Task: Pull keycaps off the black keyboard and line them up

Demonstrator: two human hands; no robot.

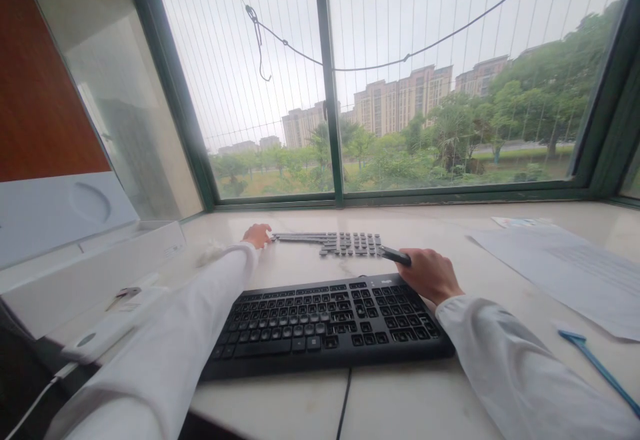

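At the far left end of a layout of loose dark keycaps (350, 243), my left hand (257, 235) has its fingertips pinched around what looks like one small keycap. My right hand (429, 273) grips a short dark-handled tool (397, 255), whose tip points left toward the right end of the keycap rows. The kind of tool cannot be made out. Below both hands lies a black keyboard (325, 360). Many of its sockets are bare, while keycaps sit on part of the lower left rows and the space bar. The right wrist is over the keyboard's upper right corner.
White printed sheets (565, 270) lie at the right, with a blue plastic tool (595, 360) in front. To the left are an open white box (90, 267) and a white device (115, 323) with a cable. A black cord (345, 403) crosses the front edge. The window frame (450, 195) stands behind.
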